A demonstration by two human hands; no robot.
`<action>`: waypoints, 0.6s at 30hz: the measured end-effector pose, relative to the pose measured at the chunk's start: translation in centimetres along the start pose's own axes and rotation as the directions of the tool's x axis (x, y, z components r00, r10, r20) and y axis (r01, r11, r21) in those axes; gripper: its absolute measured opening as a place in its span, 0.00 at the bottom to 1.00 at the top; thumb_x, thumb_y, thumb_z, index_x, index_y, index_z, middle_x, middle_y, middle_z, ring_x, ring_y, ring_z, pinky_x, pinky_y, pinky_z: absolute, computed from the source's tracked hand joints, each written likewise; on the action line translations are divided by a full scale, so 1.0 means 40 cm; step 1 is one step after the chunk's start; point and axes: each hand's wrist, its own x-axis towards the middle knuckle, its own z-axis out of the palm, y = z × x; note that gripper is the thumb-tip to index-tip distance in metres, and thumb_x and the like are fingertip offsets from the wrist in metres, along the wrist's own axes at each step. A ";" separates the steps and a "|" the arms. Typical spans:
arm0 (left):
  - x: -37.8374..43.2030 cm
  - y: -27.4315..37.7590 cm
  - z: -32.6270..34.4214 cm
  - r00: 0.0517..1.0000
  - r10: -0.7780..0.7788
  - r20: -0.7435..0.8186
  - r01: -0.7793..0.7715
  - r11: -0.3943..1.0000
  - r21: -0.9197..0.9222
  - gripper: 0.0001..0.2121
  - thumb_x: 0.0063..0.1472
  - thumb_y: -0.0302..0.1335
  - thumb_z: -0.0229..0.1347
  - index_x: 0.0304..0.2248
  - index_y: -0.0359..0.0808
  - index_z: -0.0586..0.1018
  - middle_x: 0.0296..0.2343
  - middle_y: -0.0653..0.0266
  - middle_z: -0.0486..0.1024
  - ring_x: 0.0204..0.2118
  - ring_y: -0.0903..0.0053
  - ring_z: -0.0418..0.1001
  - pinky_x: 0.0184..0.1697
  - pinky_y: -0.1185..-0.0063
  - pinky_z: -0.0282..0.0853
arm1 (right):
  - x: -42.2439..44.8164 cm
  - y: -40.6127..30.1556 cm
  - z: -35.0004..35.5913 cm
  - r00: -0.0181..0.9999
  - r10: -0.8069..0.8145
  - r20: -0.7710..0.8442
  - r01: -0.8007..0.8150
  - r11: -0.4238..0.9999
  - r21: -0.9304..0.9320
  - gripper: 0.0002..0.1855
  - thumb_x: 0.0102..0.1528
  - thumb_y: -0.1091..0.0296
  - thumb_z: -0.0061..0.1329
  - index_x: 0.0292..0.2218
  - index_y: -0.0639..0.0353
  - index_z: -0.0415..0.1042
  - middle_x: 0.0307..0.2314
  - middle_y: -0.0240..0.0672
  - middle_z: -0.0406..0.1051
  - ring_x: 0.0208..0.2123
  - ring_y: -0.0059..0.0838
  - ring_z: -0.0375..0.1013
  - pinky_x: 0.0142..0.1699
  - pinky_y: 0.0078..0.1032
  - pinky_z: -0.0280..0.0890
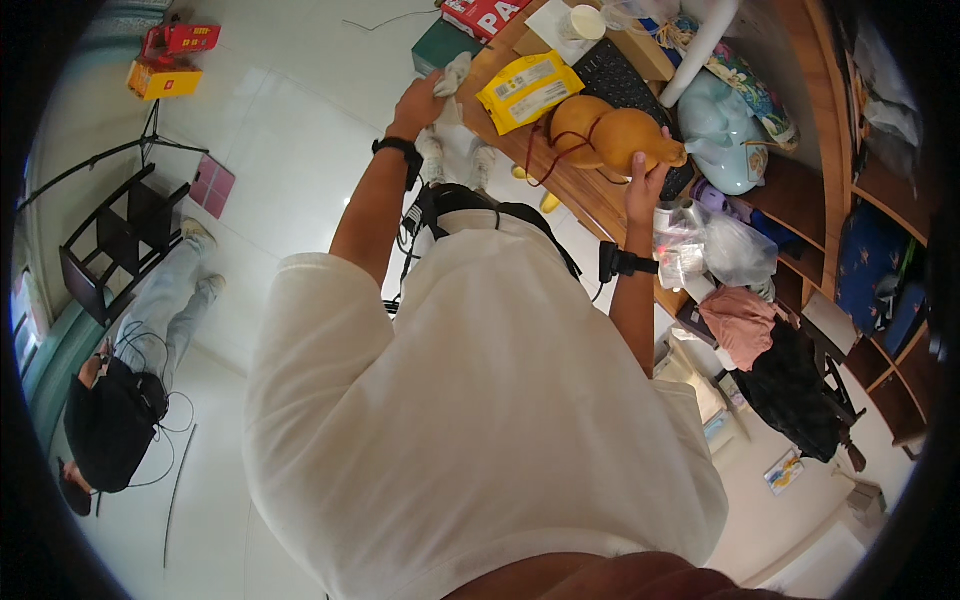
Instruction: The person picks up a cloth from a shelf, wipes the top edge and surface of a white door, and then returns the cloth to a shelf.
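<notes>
My left hand (417, 105) holds a crumpled white cloth or wipe (453, 73) beyond the left edge of the wooden desk (487, 97). My right hand (646, 184) grips the narrow stem end of a large orange-brown calabash gourd (626, 141), thumb on the near side and fingertips showing behind. A dark red cord (551, 154) is looped about the gourd's waist and hangs down from it. Beside the gourd lies a yellow wipes packet (529, 90). Behind it is a black keyboard (616, 73), partly hidden.
A light-blue ceramic figure (720, 135), a white tube (701, 52) and a paper cup (582, 24) stand farther back. Clear plastic bags (739, 247) lie right of my hand. A green box (442, 49) is beyond the desk. Another person (112, 420) is at the far left near a black chair (124, 232).
</notes>
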 end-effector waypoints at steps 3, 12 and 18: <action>0.047 0.057 -0.001 0.996 -0.067 -0.057 0.071 0.995 0.072 0.23 0.56 0.29 0.50 0.53 0.50 0.66 0.35 0.48 0.72 0.41 0.53 0.71 0.44 0.65 0.68 | -0.011 -0.008 0.016 0.999 0.041 0.019 -0.041 0.999 0.029 0.39 0.53 0.67 0.53 0.60 0.63 0.46 0.55 0.42 0.53 0.55 0.34 0.55 0.61 0.30 0.49; 0.048 0.051 0.020 0.988 -0.153 -0.021 0.154 0.987 0.045 0.24 0.53 0.29 0.51 0.51 0.53 0.68 0.38 0.43 0.70 0.40 0.50 0.71 0.42 0.63 0.70 | 0.007 -0.064 0.068 1.000 -0.017 0.020 0.020 0.982 -0.186 0.47 0.41 0.70 0.65 0.56 0.63 0.51 0.51 0.42 0.54 0.52 0.34 0.58 0.58 0.30 0.56; -0.048 0.118 -0.032 0.987 -0.159 -0.037 0.163 0.973 0.161 0.26 0.50 0.28 0.53 0.52 0.51 0.68 0.36 0.44 0.71 0.40 0.52 0.71 0.43 0.65 0.70 | 0.006 -0.059 0.046 0.992 -0.073 0.099 0.079 0.995 -0.054 0.50 0.37 0.69 0.67 0.56 0.63 0.51 0.50 0.42 0.54 0.53 0.34 0.57 0.58 0.31 0.55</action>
